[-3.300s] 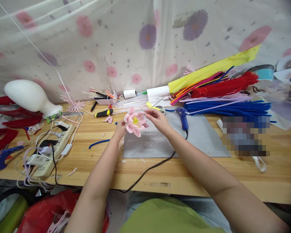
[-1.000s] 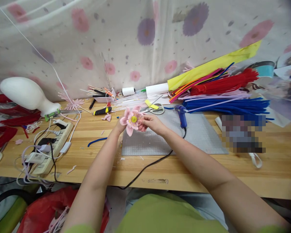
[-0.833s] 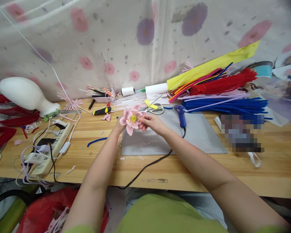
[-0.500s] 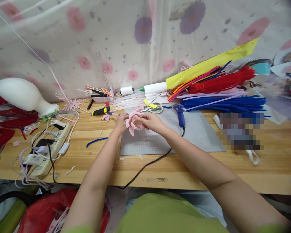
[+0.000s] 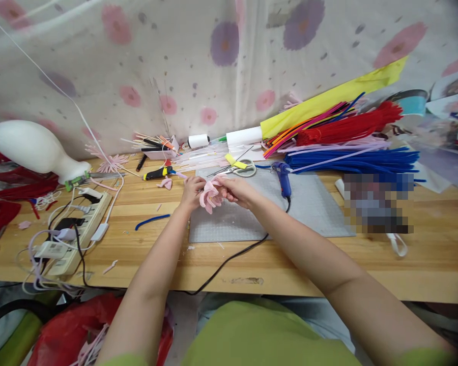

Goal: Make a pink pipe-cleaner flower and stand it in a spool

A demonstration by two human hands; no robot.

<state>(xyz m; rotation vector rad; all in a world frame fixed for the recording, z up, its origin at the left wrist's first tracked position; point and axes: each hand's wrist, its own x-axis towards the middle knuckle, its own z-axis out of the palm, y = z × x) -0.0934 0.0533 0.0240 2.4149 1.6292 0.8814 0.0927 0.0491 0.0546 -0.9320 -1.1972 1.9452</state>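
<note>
A pink pipe-cleaner flower [image 5: 209, 197] is held between both of my hands above the near left corner of a grey cutting mat [image 5: 305, 213]. My left hand [image 5: 191, 191] grips the flower from the left side. My right hand [image 5: 237, 190] closes over its petals from the right, so the yellow centre is mostly hidden. A blue glue gun [image 5: 283, 178] lies on the mat just right of my right hand, its black cord trailing off the table's front edge.
Bundles of red, blue, pink and lilac pipe cleaners [image 5: 351, 152] lie at the back right. Scissors [image 5: 241, 169], a black-and-yellow cutter [image 5: 158, 173] and a white thread spool [image 5: 197, 141] sit behind my hands. A power strip [image 5: 80, 223] and a white foam form [image 5: 34, 150] are at left.
The flower's face was open toward me earlier; now my hands have closed in around it, folding the petals together, and lowered it slightly toward the mat.
</note>
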